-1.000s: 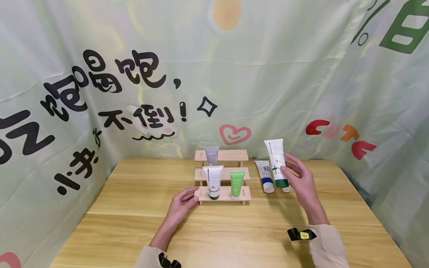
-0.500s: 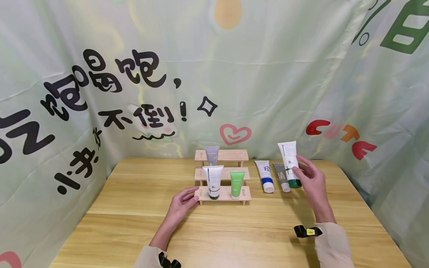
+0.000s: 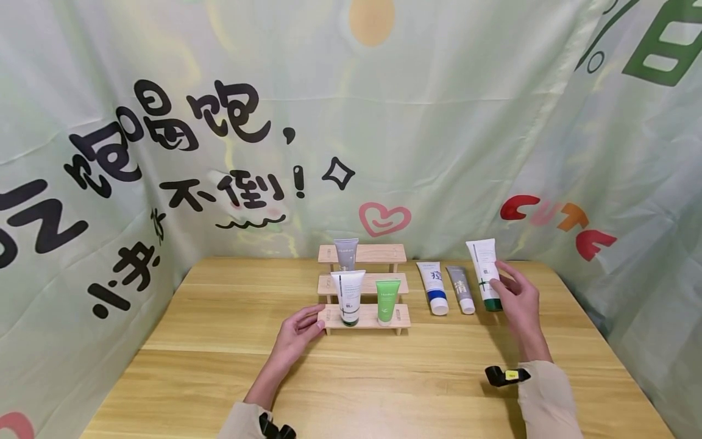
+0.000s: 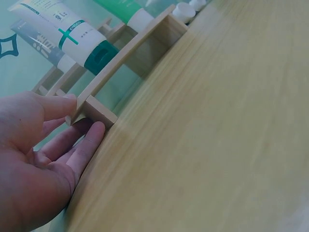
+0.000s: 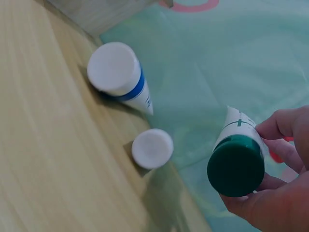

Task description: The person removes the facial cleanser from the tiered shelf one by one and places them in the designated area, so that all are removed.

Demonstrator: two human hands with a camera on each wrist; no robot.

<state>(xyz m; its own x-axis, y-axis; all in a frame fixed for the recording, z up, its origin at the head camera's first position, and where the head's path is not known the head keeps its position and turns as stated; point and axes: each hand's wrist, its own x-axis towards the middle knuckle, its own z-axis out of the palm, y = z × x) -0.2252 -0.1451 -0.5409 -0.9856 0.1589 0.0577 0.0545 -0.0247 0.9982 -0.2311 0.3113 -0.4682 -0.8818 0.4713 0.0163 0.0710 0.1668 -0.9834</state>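
My right hand (image 3: 518, 299) grips a white squeeze tube (image 3: 484, 265) with a dark green cap, held cap down, between thumb and fingers. In the right wrist view its green cap (image 5: 236, 166) faces the camera, apart from the tabletop. My left hand (image 3: 298, 332) holds the left end of a three-tier wooden display rack (image 3: 366, 324), thumb at the board's edge and fingers by the leg (image 4: 99, 112). On the lowest tier stand another white tube (image 3: 349, 296) with a green cap and a bright green tube (image 3: 387, 300). A grey-purple tube (image 3: 346, 253) stands higher up, its lower part hidden.
Between rack and right hand, a white tube with a blue band (image 3: 434, 286) and a grey tube (image 3: 460, 289) lie on the wooden table (image 3: 384, 378), white caps toward me. A printed curtain (image 3: 439, 152) hangs behind the table and along both sides.
My right hand has carried the white tube rightward and slightly lower, away from above the grey tube, which now shows fully. The left hand and the rack have stayed put.
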